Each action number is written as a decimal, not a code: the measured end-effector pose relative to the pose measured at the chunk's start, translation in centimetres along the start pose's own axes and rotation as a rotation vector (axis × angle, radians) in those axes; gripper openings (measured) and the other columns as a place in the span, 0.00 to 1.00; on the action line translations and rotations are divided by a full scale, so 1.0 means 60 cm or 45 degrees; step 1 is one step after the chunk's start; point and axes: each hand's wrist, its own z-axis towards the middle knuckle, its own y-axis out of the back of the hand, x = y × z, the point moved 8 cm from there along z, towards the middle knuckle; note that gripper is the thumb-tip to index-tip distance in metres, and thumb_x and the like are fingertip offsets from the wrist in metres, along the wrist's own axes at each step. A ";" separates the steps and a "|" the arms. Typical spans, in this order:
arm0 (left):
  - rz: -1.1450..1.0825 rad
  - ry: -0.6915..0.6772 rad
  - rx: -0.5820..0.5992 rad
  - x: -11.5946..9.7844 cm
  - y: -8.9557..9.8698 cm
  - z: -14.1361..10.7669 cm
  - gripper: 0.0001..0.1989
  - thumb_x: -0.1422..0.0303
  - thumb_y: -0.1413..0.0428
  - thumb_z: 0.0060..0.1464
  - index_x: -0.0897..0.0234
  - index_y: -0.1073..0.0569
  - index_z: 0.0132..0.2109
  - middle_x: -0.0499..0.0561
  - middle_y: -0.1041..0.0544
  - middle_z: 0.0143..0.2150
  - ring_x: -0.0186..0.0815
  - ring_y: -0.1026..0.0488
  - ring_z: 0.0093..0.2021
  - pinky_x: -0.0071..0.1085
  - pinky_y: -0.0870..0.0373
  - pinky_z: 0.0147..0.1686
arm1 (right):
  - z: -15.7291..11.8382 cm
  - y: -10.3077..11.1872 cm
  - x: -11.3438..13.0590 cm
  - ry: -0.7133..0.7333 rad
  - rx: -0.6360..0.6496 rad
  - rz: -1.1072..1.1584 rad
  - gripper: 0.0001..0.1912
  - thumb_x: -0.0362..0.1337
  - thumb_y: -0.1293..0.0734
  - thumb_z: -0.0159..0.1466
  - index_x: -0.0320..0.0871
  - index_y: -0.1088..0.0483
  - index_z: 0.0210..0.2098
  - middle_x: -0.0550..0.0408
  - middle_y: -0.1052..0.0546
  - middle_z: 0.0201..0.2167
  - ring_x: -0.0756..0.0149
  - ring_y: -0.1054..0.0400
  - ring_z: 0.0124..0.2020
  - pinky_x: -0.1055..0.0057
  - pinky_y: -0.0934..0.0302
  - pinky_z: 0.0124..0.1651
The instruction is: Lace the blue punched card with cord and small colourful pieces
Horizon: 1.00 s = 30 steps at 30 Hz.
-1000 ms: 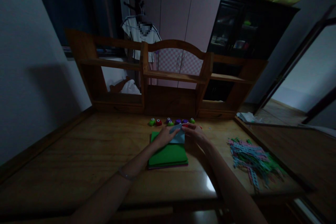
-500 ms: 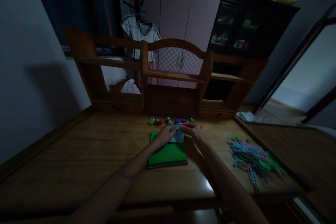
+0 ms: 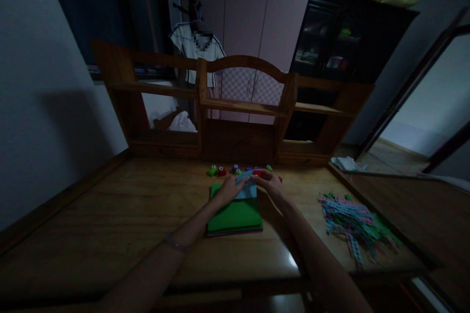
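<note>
My left hand [image 3: 230, 189] is closed on a light blue sheet [image 3: 246, 192], its fingers at the sheet's upper left part. The sheet's lower part hangs over a stack of green sheets [image 3: 235, 216] on the desk. Opposite it, my right hand [image 3: 270, 184] pinches a small red thing [image 3: 257, 173] at the sheet's upper right corner. Fingers hide much of the red thing, so its kind is unclear. Just beyond my hands stands a row of small coloured things with eye-like tops, among them a green one [image 3: 212, 170] and a red one [image 3: 222, 171].
A tangled heap of pink, blue and green plastic strips [image 3: 350, 220] lies at the right of the wooden desk [image 3: 147, 215]. A wooden shelf unit [image 3: 238, 139] rises along the back edge. Another red piece [image 3: 280, 179] sits beside my right hand.
The red thing in my right hand shows more fully now, and the blue sheet's top is tilted slightly differently. Both hands have stayed almost in place.
</note>
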 end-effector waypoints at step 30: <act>0.107 -0.111 0.164 -0.027 -0.007 -0.009 0.22 0.55 0.55 0.59 0.67 0.24 0.43 0.50 0.23 0.33 0.36 0.30 0.31 0.26 0.38 0.31 | 0.013 0.032 -0.009 -0.059 -0.016 -0.033 0.17 0.45 0.26 0.48 0.45 0.25 0.36 0.53 0.22 0.36 0.63 0.29 0.37 0.64 0.36 0.43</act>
